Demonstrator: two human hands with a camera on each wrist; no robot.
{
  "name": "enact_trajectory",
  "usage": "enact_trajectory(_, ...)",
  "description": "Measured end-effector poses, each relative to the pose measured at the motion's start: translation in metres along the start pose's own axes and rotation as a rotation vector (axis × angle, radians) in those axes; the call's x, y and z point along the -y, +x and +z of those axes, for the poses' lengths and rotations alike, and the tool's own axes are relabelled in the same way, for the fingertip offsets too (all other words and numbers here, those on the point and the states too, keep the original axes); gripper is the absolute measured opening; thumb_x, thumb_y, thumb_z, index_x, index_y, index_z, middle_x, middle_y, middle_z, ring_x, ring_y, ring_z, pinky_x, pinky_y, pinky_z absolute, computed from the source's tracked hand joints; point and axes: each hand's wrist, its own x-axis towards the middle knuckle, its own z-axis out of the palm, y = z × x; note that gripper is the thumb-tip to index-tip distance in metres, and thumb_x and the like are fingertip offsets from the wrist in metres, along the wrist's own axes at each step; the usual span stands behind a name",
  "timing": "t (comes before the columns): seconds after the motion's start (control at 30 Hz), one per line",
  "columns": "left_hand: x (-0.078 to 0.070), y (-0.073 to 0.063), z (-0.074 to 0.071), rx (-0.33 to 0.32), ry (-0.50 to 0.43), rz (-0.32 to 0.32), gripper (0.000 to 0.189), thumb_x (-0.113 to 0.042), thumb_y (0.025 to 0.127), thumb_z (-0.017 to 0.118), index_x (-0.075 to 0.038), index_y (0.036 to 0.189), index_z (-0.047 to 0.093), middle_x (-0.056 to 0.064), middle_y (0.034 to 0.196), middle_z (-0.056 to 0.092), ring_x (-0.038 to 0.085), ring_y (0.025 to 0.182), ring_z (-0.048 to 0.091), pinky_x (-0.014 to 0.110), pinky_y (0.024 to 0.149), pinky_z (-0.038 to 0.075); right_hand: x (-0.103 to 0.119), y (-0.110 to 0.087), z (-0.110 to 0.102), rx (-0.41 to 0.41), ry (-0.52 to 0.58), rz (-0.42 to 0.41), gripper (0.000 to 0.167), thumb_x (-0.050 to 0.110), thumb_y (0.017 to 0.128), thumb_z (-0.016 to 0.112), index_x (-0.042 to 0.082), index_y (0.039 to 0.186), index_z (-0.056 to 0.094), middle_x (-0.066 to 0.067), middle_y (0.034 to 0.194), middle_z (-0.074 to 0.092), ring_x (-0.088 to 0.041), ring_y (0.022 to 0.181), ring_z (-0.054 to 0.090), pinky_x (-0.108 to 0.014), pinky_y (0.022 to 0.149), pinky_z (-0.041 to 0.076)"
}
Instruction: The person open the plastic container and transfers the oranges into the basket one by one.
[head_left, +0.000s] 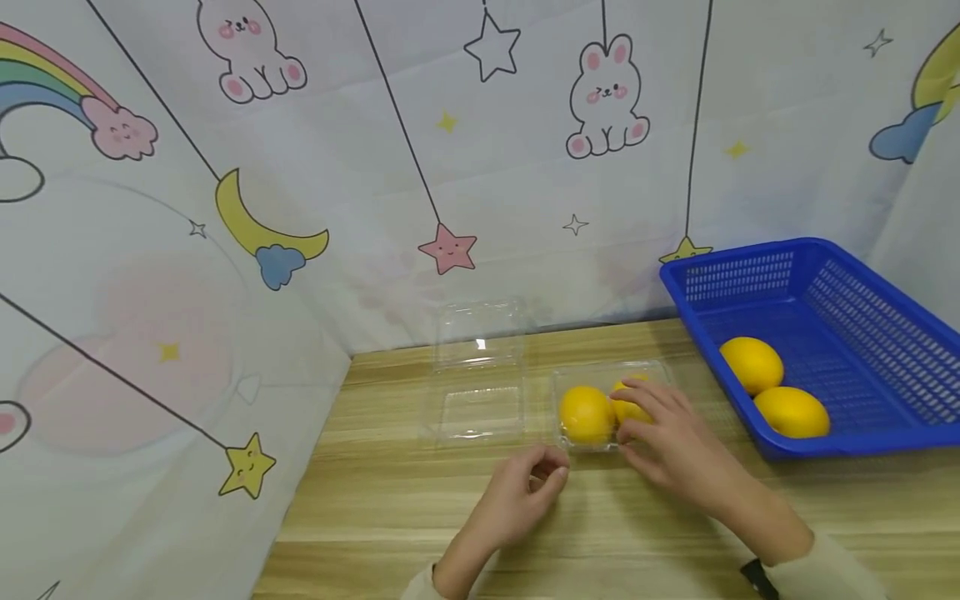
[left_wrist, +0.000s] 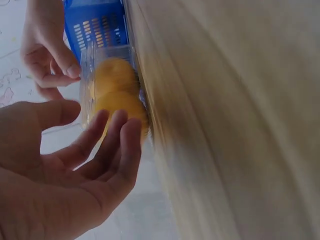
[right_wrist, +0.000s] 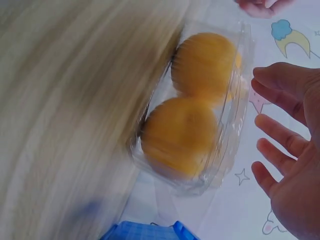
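Note:
A clear plastic clamshell box (head_left: pixel 558 383) sits on the table with two oranges side by side in it, the left orange (head_left: pixel 587 414) in plain sight and the right orange (right_wrist: pixel 179 135) partly behind my fingers in the head view. Its lid appears to lie over the fruit. My right hand (head_left: pixel 675 437) hovers at the box's right part, fingers spread and slightly bent, gripping nothing; the right wrist view shows a gap between fingertips and lid. Just in front of the box's left corner, my left hand (head_left: pixel 517 496) hangs loosely curled and holds nothing.
To the left stands a second clear clamshell box (head_left: pixel 480 417), its lid raised at the back. A blue plastic basket (head_left: pixel 862 446) at the right holds two oranges (head_left: pixel 791 412). Behind the wooden table (head_left: pixel 375 500) hangs a printed cloth (head_left: pixel 525 200).

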Motion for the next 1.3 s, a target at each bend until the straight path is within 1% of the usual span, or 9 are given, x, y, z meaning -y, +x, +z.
enact_trajectory(0.1, 0.004, 0.003, -0.001, 0.027, -0.039, -0.044, 0.027, -0.024, 0.108, 0.061, -0.003, 0.120, 0.072, 0.003, 0.109, 0.075, 0.011, 0.099, 0.068, 0.025, 0.088, 0.056, 0.002, 0.001, 0.004, 0.007, -0.020, -0.013, 0.032, 0.005, 0.071, 0.095, 0.022, 0.080, 0.071, -0.014, 0.130, 0.070, -0.043, 0.132, 0.057, -0.067, 0.103, 0.045)
enact_trajectory(0.17, 0.006, 0.006, -0.002, 0.040, -0.084, -0.081, 0.029, -0.026, 0.108, 0.060, -0.004, 0.125, 0.071, 0.005, 0.110, 0.075, 0.013, 0.099, 0.069, 0.026, 0.088, 0.056, 0.003, 0.002, 0.006, 0.005, -0.038, -0.018, 0.030, 0.007, 0.071, 0.096, 0.022, 0.080, 0.071, -0.013, 0.129, 0.070, -0.042, 0.132, 0.058, -0.066, 0.103, 0.046)
enact_trajectory(0.33, 0.012, 0.012, -0.003, 0.095, -0.329, -0.175, 0.033, -0.020, 0.110, 0.057, 0.001, 0.134, 0.062, 0.015, 0.116, 0.073, 0.021, 0.101, 0.070, 0.031, 0.086, 0.060, 0.005, 0.004, 0.013, 0.000, -0.080, -0.023, 0.028, 0.010, 0.071, 0.097, 0.020, 0.079, 0.073, -0.012, 0.126, 0.071, -0.040, 0.130, 0.059, -0.061, 0.103, 0.047)
enact_trajectory(0.4, 0.014, 0.014, -0.004, 0.109, -0.421, -0.204, 0.033, -0.018, 0.110, 0.055, 0.003, 0.136, 0.058, 0.018, 0.120, 0.072, 0.024, 0.104, 0.071, 0.032, 0.087, 0.061, 0.006, 0.005, 0.015, 0.003, -0.086, -0.026, 0.027, 0.010, 0.071, 0.097, 0.019, 0.079, 0.073, -0.011, 0.126, 0.072, -0.040, 0.130, 0.060, -0.059, 0.104, 0.047)
enact_trajectory(0.5, 0.015, 0.016, -0.002, 0.098, -0.497, -0.226, 0.033, -0.019, 0.111, 0.055, 0.004, 0.134, 0.058, 0.019, 0.122, 0.072, 0.024, 0.106, 0.072, 0.034, 0.089, 0.060, 0.008, 0.007, 0.017, 0.013, -0.092, -0.029, 0.026, 0.010, 0.071, 0.097, 0.018, 0.080, 0.074, -0.011, 0.125, 0.072, -0.039, 0.129, 0.060, -0.057, 0.105, 0.047)
enact_trajectory(0.63, 0.014, 0.018, 0.001, 0.069, -0.538, -0.230, 0.029, -0.020, 0.110, 0.056, 0.003, 0.127, 0.060, 0.015, 0.120, 0.072, 0.020, 0.103, 0.071, 0.033, 0.090, 0.059, 0.010, 0.009, 0.019, 0.024, -0.089, -0.029, 0.024, 0.008, 0.072, 0.096, 0.016, 0.080, 0.075, -0.011, 0.125, 0.072, -0.039, 0.129, 0.060, -0.057, 0.106, 0.046)
enact_trajectory(0.73, 0.014, 0.020, 0.004, 0.051, -0.560, -0.238, 0.026, -0.019, 0.110, 0.056, 0.002, 0.123, 0.061, 0.014, 0.118, 0.071, 0.016, 0.099, 0.070, 0.031, 0.088, 0.058, 0.011, 0.010, 0.019, 0.027, -0.095, -0.028, 0.024, 0.007, 0.073, 0.095, 0.016, 0.080, 0.074, -0.012, 0.125, 0.071, -0.039, 0.129, 0.060, -0.057, 0.106, 0.047)
enact_trajectory(1.0, 0.016, 0.024, 0.010, -0.014, -0.598, -0.290, 0.026, -0.019, 0.107, 0.059, 0.002, 0.122, 0.062, 0.014, 0.114, 0.072, 0.011, 0.086, 0.068, 0.025, 0.076, 0.054, 0.011, 0.011, 0.022, 0.024, -0.103, -0.039, 0.025, 0.006, 0.076, 0.093, 0.016, 0.079, 0.071, -0.011, 0.123, 0.071, -0.039, 0.127, 0.062, -0.058, 0.103, 0.050)
enact_trajectory(1.3, 0.011, 0.023, 0.014, -0.073, -0.625, -0.312, 0.028, -0.019, 0.107, 0.058, 0.004, 0.124, 0.063, 0.013, 0.119, 0.070, 0.009, 0.083, 0.065, 0.022, 0.071, 0.050, 0.010, 0.012, 0.027, 0.022, -0.116, -0.085, 0.025, 0.003, 0.078, 0.090, 0.014, 0.082, 0.068, -0.010, 0.123, 0.069, -0.037, 0.122, 0.063, -0.057, 0.095, 0.055)
